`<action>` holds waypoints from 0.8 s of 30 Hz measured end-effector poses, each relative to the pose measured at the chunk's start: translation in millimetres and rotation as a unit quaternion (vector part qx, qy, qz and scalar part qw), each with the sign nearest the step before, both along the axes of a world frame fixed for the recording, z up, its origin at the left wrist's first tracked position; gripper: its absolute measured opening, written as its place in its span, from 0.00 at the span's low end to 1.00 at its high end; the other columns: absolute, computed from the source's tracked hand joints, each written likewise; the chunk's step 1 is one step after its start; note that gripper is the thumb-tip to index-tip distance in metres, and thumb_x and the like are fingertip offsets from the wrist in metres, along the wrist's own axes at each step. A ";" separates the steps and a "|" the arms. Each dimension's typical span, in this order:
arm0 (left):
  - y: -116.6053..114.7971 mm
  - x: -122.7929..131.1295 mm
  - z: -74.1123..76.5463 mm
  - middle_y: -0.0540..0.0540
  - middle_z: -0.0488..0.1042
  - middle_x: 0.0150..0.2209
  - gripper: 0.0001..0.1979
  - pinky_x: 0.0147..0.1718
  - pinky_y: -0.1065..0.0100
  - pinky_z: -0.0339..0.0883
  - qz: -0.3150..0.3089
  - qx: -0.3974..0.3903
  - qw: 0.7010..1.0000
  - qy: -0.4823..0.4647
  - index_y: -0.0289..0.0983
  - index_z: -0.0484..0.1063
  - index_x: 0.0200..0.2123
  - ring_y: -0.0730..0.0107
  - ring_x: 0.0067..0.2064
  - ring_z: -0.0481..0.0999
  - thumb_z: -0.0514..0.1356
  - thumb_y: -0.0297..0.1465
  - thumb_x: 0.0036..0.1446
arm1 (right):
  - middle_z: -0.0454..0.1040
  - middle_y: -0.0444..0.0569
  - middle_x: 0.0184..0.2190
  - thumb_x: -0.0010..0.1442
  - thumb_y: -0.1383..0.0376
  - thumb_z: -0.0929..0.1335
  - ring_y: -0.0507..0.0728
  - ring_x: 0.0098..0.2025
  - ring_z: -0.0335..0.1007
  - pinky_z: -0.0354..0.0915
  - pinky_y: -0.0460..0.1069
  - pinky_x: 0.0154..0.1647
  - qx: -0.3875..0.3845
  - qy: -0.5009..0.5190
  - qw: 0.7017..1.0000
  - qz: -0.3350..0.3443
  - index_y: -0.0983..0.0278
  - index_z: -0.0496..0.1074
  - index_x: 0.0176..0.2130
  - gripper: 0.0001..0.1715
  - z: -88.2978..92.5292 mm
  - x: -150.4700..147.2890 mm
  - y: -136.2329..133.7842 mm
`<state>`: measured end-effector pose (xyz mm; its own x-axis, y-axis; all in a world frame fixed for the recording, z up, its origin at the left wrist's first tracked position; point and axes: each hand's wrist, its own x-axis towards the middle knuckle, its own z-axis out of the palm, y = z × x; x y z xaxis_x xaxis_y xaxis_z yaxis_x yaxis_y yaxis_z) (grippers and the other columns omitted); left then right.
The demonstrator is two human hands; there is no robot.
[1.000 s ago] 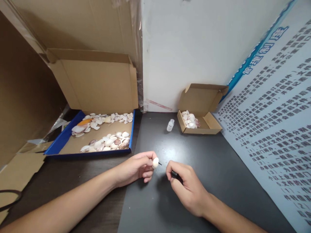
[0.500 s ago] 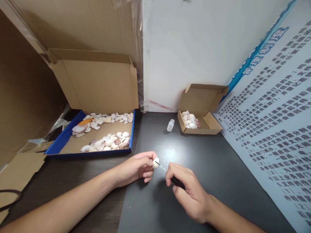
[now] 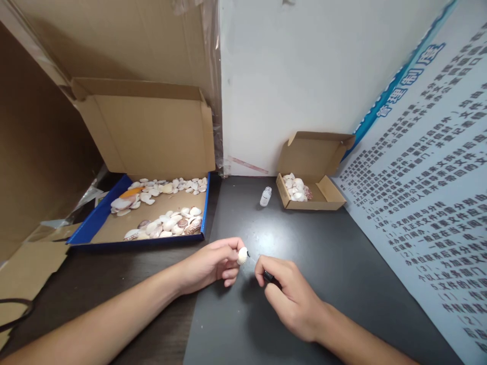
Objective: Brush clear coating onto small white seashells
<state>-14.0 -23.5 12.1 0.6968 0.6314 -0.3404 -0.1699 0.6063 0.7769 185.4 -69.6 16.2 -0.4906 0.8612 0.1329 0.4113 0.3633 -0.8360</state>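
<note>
A small white ribbed seashell is pinched between the thumb and fingers of my left hand. Its ribbed face shows. My right hand grips the black handle of a thin applicator brush, with a clear stem and a dark tip. That tip is at the shell's right edge; whether it touches cannot be told. Beyond my hands a small clear glass bottle with a pale label stands uncapped on the dark grey mat.
At left, an open blue-edged cardboard box holds many shells in two groups. A smaller open cardboard box with white shells stands at the back right. A white wall and a printed poster border the mat.
The brush tip has moved from the shell's face to its right edge. My right hand has shifted slightly left and the shell has turned a little in my left hand.
</note>
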 end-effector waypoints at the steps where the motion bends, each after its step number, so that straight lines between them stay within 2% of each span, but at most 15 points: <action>1: 0.0 -0.1 0.0 0.56 0.56 0.22 0.07 0.23 0.72 0.54 0.000 0.001 1.000 0.001 0.37 0.61 0.30 0.79 0.21 0.53 0.59 0.30 0.54 | 0.59 0.40 0.23 0.48 0.74 0.58 0.52 0.25 0.54 0.49 0.47 0.27 -0.001 0.003 1.000 0.008 0.61 0.57 0.29 0.08 -0.4 -0.2 0.0; 8: -0.3 -0.8 0.0 0.56 0.57 0.23 0.07 0.24 0.72 0.54 -0.002 0.003 1.000 -0.008 0.37 0.60 0.30 0.79 0.22 0.54 0.58 0.29 0.54 | 0.58 0.40 0.24 0.46 0.74 0.58 0.52 0.26 0.53 0.49 0.47 0.27 0.002 0.019 0.999 0.039 0.61 0.58 0.30 0.10 -0.1 0.4 -2.0; 14: -0.2 -1.0 -1.2 0.56 0.57 0.23 0.07 0.24 0.72 0.54 0.000 0.000 1.000 -0.006 0.37 0.61 0.31 0.79 0.21 0.54 0.59 0.29 0.53 | 0.58 0.41 0.24 0.43 0.72 0.59 0.52 0.25 0.52 0.50 0.47 0.26 0.040 0.064 0.996 0.053 0.61 0.56 0.28 0.09 4.5 -0.1 -4.2; 20: 0.0 -1.0 -1.4 0.56 0.56 0.23 0.05 0.24 0.72 0.55 -0.002 0.005 1.000 -0.005 0.37 0.60 0.31 0.79 0.22 0.53 0.57 0.28 0.55 | 0.55 0.39 0.20 0.46 0.74 0.58 0.51 0.23 0.50 0.47 0.46 0.24 0.001 -0.003 1.000 -0.014 0.61 0.56 0.26 0.08 -0.7 -1.8 -0.4; 24: 0.3 -0.8 -2.2 0.56 0.56 0.23 0.05 0.24 0.72 0.54 -0.002 0.006 1.000 -0.004 0.37 0.59 0.31 0.79 0.22 0.53 0.56 0.27 0.55 | 0.56 0.39 0.21 0.46 0.74 0.58 0.51 0.23 0.51 0.48 0.46 0.24 0.024 0.039 0.999 0.004 0.61 0.56 0.26 0.08 -1.5 -0.2 -1.7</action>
<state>-14.8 -23.2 10.0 0.7018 0.6326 -0.3274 -0.1731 0.5973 0.7831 185.2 -71.3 14.8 -0.4846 0.8486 0.2123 0.3421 0.4072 -0.8469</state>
